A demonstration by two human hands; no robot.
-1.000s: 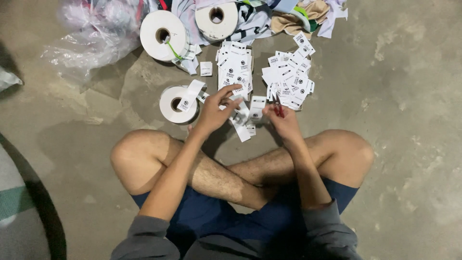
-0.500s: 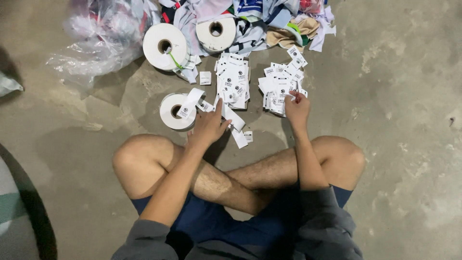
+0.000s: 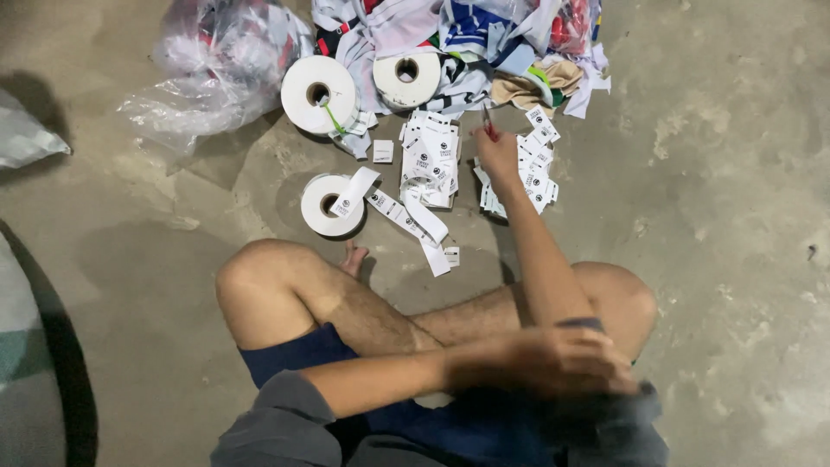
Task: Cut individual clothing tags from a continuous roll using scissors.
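The right hand (image 3: 499, 156) is reaching far, fingers closing on something small and red beside the cut labels (image 3: 529, 173). The left hand (image 3: 562, 359), blurred, is crossing near the knee; its grip I cannot tell. Its sleeve might be scattering the loose label strip (image 3: 406, 216).

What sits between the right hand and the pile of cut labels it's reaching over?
Nothing visible. The right hand is already over the left edge of the cut labels, holding something thin and red, too small to identify. The left hand is back at the lap, blurred.
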